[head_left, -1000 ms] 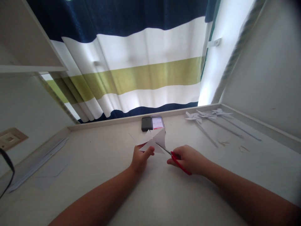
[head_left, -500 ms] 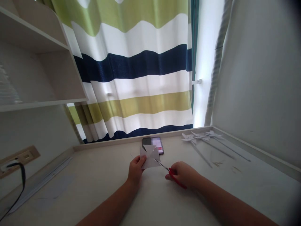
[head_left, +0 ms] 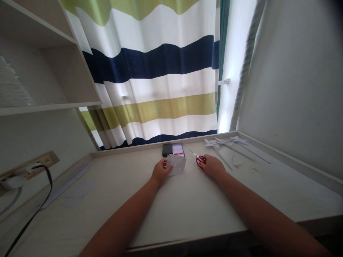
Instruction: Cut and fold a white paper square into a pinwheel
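A square of white paper [head_left: 177,165] with cuts in it is pinched at its left edge by my left hand [head_left: 161,171], above the table. To the right, my right hand [head_left: 213,166] is closed on red-handled scissors [head_left: 200,160]. Their blades point up and left, away from the paper. Just behind the paper lie a dark case [head_left: 167,150] and a phone with a lit screen [head_left: 178,149], partly covered by the paper.
Several white paper pinwheels on sticks [head_left: 213,142] lie at the back right, with small scraps [head_left: 238,165] near them. Paper strips [head_left: 66,185] and sheets lie at the left. A black cable [head_left: 49,182] hangs from the wall socket [head_left: 44,162]. A shelf [head_left: 50,107] overhangs the left side.
The scissors have come away from the paper and moved right with my right hand. My left hand still holds the paper, now turned. The view has tilted down, showing the table's front edge.
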Available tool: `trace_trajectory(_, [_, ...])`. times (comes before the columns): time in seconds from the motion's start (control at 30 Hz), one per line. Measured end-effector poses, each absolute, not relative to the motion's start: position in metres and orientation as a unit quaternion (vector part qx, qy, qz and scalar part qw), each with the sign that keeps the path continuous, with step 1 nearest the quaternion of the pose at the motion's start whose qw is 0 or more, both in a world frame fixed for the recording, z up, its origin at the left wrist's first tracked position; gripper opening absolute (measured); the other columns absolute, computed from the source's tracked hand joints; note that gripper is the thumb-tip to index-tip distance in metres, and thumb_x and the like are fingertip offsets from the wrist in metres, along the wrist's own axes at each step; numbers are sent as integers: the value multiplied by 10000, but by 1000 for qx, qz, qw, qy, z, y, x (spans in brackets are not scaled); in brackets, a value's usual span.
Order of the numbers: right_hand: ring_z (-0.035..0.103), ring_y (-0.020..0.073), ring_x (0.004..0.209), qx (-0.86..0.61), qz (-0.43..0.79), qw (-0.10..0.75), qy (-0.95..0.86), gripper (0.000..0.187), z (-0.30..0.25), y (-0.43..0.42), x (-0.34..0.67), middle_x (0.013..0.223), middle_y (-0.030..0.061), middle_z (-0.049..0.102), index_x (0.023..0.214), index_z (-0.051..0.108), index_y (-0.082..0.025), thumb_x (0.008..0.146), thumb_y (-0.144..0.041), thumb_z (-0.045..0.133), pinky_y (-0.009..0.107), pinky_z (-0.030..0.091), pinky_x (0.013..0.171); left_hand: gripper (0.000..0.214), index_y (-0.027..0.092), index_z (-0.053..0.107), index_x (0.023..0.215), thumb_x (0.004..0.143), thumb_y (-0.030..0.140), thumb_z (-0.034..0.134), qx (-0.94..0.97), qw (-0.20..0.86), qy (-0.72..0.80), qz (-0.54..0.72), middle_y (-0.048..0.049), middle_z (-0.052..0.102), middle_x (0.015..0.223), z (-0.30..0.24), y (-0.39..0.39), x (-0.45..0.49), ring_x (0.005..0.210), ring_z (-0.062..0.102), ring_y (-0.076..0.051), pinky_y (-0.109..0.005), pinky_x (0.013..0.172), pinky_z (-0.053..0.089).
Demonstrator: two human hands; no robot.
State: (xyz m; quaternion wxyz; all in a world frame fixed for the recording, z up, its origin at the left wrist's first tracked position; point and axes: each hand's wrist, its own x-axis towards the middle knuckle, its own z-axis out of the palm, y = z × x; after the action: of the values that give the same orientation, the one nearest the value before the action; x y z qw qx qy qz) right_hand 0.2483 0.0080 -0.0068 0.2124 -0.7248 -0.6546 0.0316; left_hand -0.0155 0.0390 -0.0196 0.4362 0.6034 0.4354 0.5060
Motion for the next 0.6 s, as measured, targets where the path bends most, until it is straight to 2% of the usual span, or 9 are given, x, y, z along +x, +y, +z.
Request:
trace_trajectory(0.1, [625,243,910,-734,7,210,-646,311,-12,11,251,1040,150,666,1023,656,-134,910,-366,483,312,393,701,310,124,644,914,629,195,741,619,437,442,480,-66,723,756,-23,43,-16,593,618,-150,-225,555,455])
trace_trajectory(0.3, [599,249,928,-733,-34,194,-651,268,-26,20,247,1006,122,661,969,673,-157,896,-363,518,313,403,733,296,137,614,986,707,179,701,638,437,456,440,11,682,654,-36,56,-18,455,539,-97,-200,472,408])
trace_trajectory(0.43, [560,266,974,-723,-60,193,-660,271,-31,22,247,962,124,660,925,684,-155,897,-365,515,321,399,773,214,132,615,1004,826,242,660,646,421,474,424,-5,678,741,-40,61,-19,576,606,-114,-228,553,482])
trace_trajectory(0.6, [548,262,951,-720,-80,203,-658,297,-34,23,247,977,130,648,951,684,-153,916,-366,480,327,386,766,278,127,589,1118,925,325,565,654,400,506,396,-75,635,1041,-42,65,-20,856,637,-171,-356,745,557])
